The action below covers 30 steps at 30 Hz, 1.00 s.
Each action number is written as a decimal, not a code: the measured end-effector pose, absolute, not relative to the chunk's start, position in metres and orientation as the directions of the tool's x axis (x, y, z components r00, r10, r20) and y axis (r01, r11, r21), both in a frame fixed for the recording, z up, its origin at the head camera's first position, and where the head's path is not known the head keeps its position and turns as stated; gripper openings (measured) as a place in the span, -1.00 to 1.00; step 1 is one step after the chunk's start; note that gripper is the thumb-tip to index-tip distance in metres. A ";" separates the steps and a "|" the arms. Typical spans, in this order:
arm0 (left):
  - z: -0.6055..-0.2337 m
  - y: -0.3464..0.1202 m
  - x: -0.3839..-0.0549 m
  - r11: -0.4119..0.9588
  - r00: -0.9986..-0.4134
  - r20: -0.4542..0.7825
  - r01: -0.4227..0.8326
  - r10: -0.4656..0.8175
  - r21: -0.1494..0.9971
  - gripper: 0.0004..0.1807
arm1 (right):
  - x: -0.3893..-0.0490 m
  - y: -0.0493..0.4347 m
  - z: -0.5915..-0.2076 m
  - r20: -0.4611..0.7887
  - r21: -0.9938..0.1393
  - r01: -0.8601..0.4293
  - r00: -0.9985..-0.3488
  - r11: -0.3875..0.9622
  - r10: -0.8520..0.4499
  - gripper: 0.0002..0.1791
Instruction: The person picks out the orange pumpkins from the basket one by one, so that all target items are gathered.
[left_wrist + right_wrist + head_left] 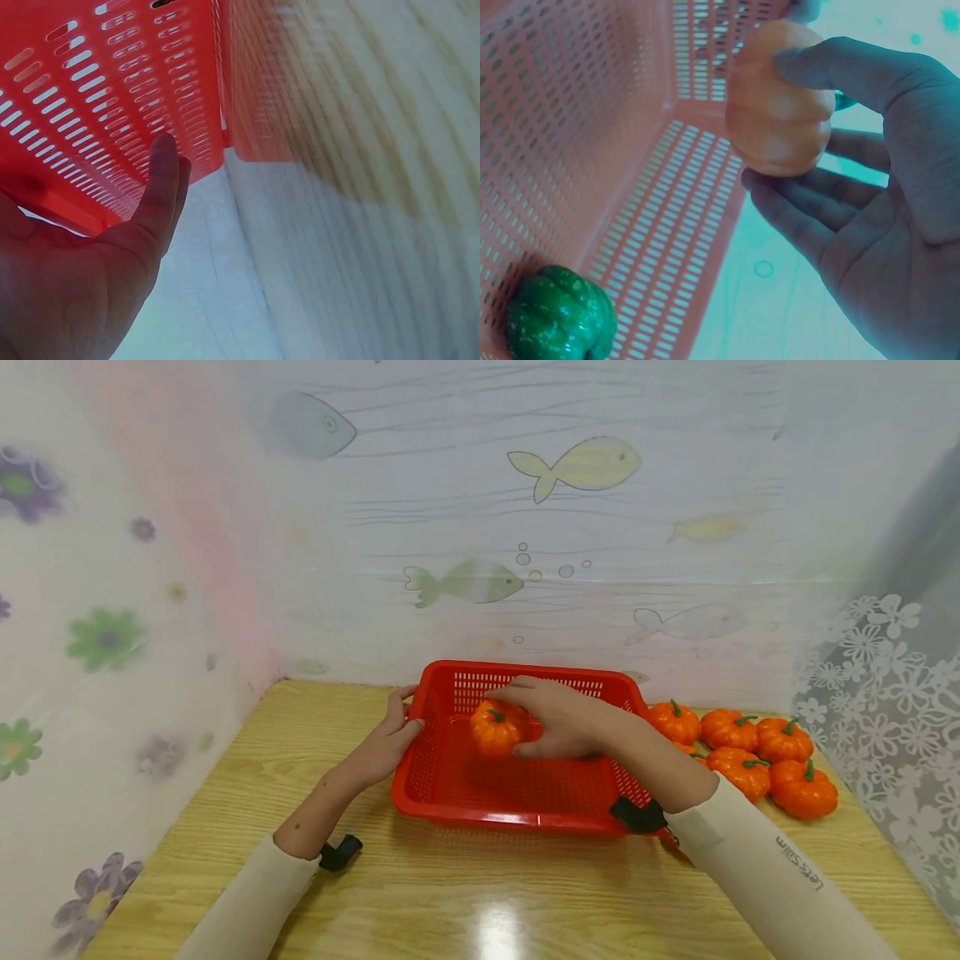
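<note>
A red plastic basket (495, 818) with slotted walls stands on the wooden table. My left hand (382, 747) grips its left rim, thumb at the top edge; in the left wrist view the fingers (159, 180) lie along the outer wall. Over the inside of the basket, my right hand (558, 718) holds a small orange toy pumpkin (493, 732) with a green stem. The right wrist view shows the pumpkin (780, 112) between thumb and fingertips. Low in the basket lies a green ribbed pumpkin (559, 315), hidden by the right hand and forearm in the head view.
Several orange pumpkins (783, 741) sit grouped on the table just right of the basket, partly behind the right forearm. Pale sheets printed with fish and flowers hang behind and at the left. A lace-patterned curtain (885, 693) borders the right edge of the table.
</note>
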<state>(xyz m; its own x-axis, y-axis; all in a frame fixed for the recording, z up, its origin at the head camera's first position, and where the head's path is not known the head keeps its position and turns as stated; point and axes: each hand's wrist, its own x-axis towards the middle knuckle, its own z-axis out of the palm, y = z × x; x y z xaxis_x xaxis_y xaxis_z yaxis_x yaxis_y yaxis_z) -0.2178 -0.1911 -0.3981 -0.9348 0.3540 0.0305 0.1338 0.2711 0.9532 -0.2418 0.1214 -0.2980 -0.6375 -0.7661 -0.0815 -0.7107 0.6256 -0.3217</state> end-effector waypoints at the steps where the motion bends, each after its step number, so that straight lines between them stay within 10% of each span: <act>1: -0.398 -0.191 -0.218 0.269 -0.936 0.031 0.132 0.351 0.954 -0.33 | -0.240 0.124 -0.297 -0.072 -0.330 -0.706 -0.643 0.627 -0.762 -0.11; 30: -0.401 -0.190 -0.222 0.280 -0.937 0.029 0.133 0.347 0.951 -0.30 | -0.197 0.200 -0.318 0.187 -0.355 -0.726 -0.673 0.589 -0.716 -0.12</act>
